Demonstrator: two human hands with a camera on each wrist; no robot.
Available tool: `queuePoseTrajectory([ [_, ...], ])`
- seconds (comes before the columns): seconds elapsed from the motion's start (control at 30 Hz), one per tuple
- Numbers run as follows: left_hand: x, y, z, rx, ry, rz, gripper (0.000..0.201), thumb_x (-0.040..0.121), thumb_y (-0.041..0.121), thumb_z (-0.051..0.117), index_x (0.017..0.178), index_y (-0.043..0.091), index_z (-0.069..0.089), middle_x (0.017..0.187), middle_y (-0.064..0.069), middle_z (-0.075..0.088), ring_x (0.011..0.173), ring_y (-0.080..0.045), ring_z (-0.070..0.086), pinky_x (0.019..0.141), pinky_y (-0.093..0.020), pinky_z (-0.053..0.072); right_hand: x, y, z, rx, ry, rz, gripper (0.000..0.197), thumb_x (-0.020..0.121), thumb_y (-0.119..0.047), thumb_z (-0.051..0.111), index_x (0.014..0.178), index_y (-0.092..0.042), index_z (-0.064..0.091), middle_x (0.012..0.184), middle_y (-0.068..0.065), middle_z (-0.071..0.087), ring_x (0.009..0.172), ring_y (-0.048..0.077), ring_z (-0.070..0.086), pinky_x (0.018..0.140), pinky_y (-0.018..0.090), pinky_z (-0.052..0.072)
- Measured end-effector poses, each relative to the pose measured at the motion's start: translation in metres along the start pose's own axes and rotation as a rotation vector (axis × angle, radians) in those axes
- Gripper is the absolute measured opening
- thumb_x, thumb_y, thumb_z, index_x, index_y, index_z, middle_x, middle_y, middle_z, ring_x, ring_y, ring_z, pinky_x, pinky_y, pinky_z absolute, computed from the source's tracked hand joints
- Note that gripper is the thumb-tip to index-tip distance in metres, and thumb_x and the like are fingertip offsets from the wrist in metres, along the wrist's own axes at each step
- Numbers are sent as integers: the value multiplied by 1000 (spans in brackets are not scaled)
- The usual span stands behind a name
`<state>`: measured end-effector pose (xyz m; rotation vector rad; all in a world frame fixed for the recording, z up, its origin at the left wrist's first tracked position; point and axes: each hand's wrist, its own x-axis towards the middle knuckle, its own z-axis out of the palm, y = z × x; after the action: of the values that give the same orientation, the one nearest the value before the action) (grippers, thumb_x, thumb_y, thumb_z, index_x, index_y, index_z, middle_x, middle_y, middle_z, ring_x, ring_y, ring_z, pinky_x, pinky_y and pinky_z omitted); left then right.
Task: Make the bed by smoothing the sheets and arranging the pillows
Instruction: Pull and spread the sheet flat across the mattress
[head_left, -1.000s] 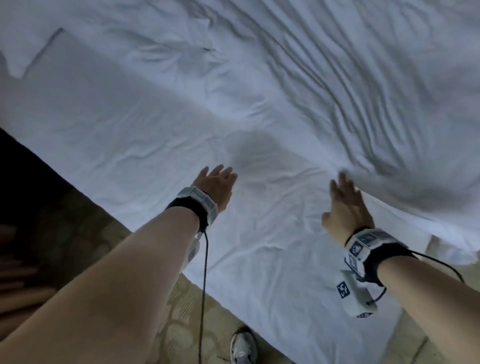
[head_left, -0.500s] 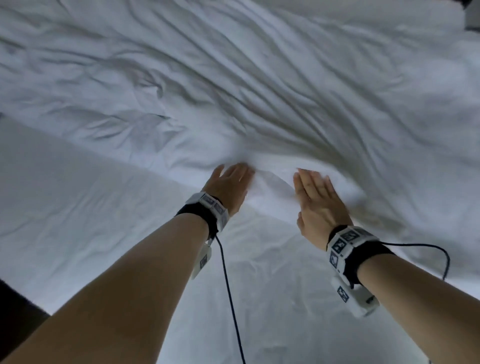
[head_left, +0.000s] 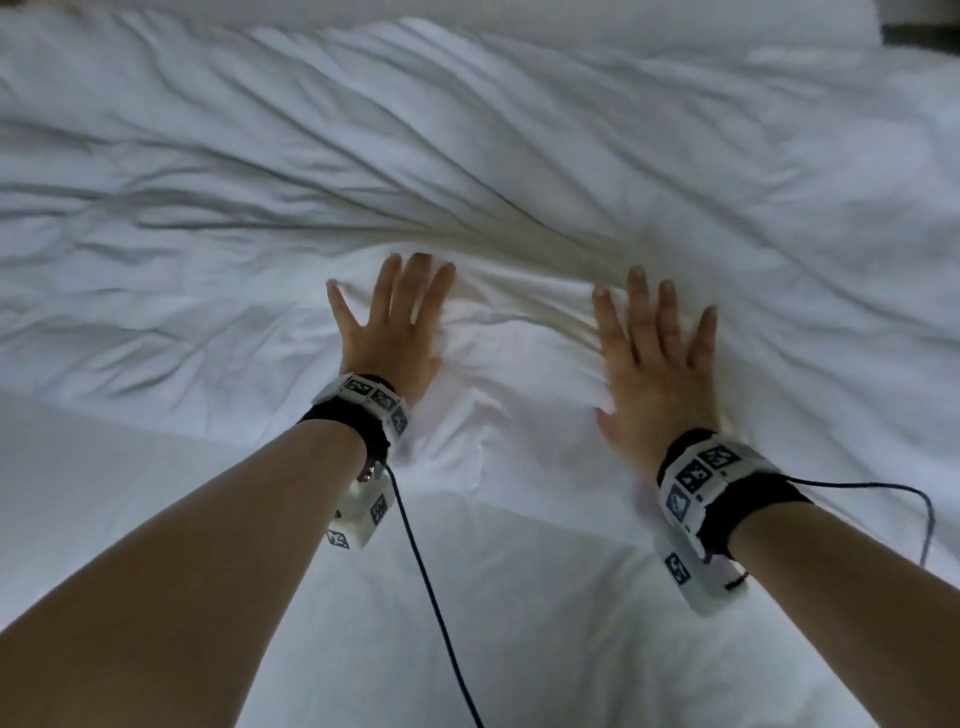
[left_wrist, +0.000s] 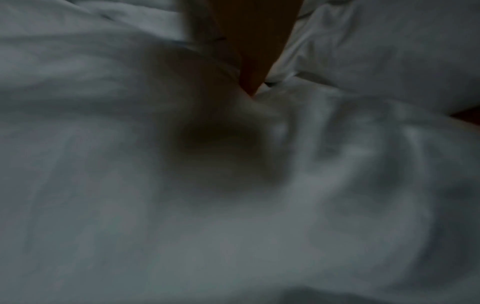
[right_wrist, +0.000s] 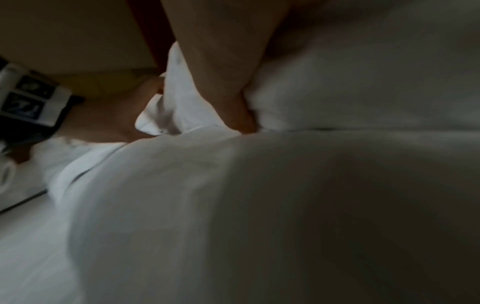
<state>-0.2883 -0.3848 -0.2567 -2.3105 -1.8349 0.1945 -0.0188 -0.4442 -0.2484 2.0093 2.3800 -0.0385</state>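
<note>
A wrinkled white duvet (head_left: 467, 156) covers the far part of the bed, its near edge lying over a smoother white sheet (head_left: 130, 493). My left hand (head_left: 387, 322) lies flat on the duvet near that edge, fingers spread and straight. My right hand (head_left: 657, 353) presses flat beside it to the right, fingers spread, with folds bunched just beyond the fingertips. Both wrist views show only blurred white fabric (left_wrist: 233, 226) up close. In the right wrist view my left hand (right_wrist: 109, 123) shows at the left. No pillow is plainly seen in the head view.
White bedding fills almost the whole head view. A dark strip (head_left: 919, 31) shows past the bed's far right corner. Black cables (head_left: 431, 587) hang from both wrist bands over the sheet.
Both hands have slid forward from the bare sheet onto the duvet and spread flat. The view has moved over the bed, so the floor and shoe are out of sight.
</note>
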Motion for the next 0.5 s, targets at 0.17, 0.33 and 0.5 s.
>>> queuePoseTrajectory([
  [0.17, 17, -26, 19, -43, 54, -76, 92, 86, 43, 59, 154, 28, -2, 161, -3, 2, 149, -28, 3, 103, -76, 18, 8, -18, 31, 50, -144, 99, 114, 83, -28, 67, 150, -13, -24, 160, 11, -18, 149, 33, -7, 119, 56, 1],
  [0.33, 31, -80, 19, -36, 25, -27, 93, 81, 45, 68, 152, 31, 10, 160, -3, 4, 148, -25, 11, 108, -72, 13, 3, -37, 55, 31, -120, 139, 102, 79, -12, 70, 153, -1, 0, 160, 21, 5, 147, 37, 11, 119, 51, 10],
  [0.5, 48, -126, 8, -31, 53, 35, 66, 78, 36, 70, 135, 28, 39, 142, -3, 37, 127, -28, 39, 97, -52, 33, 2, -45, 56, 47, -73, 141, 98, 67, 7, 77, 149, 6, 23, 153, 29, 25, 140, 46, 29, 112, 55, 23],
])
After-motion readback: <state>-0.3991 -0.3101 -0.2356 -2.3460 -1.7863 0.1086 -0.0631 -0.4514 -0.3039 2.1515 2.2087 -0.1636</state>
